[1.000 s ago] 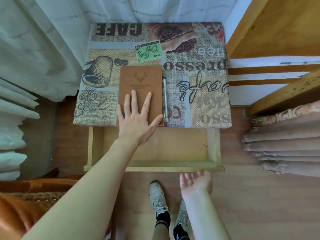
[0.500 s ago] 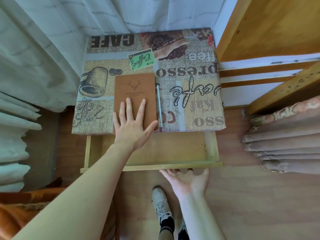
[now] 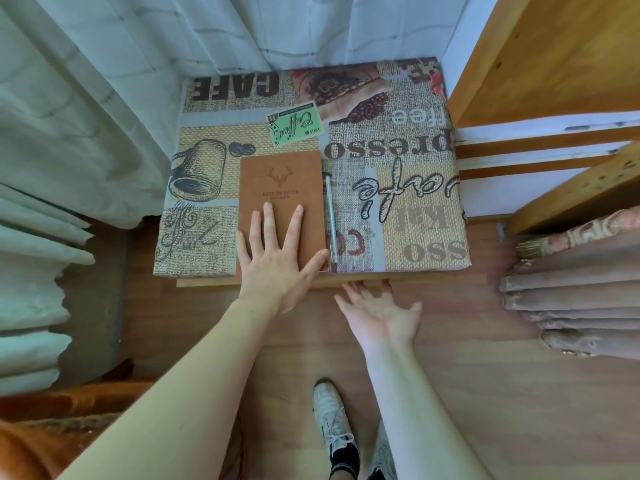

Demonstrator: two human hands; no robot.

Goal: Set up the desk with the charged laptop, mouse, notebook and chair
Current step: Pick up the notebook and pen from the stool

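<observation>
Pressing flat at centre frame, the left hand (image 3: 277, 261) lies palm-down on the near end of the brown leather-look notebook with an embossed stag head (image 3: 281, 199) — fingers spread, thumb angled off toward the book's right edge, nothing pinched. The forearm runs in from the lower left of the frame, wrist nearly straight.

The notebook sits on the small desk covered in a coffee-print burlap-look cloth (image 3: 408, 209), left of the desk's middle, long side running away from the camera, near end at the front edge. It looks thin, light and fairly stiff, with a matte cover that ought to give decent grip. My guess: it would slide readily on the cloth under a flat palm, and lifts best by a pinch at the near edge or along the spine, thumb on top and fingers beneath.

Just beside its right edge lies a slim clear-barrelled pen (image 3: 330, 220), parallel to the book; whether they touch, I cannot tell. It looks round and would likely roll if the book is nudged sideways.

Right of that, below the desk's front edge, the right hand (image 3: 381, 313) is held palm-up — fingers loosely spread, fingertips (image 3: 353, 289) at the thin wooden drawer front (image 3: 214, 282) showing under the cloth; it grips nothing. Contact there looks likely but is not certain.

Lower centre, a white laced trainer (image 3: 332, 420) stands on the wooden floor. No laptop or mouse is in view; the chair cannot be made out for certain.
</observation>
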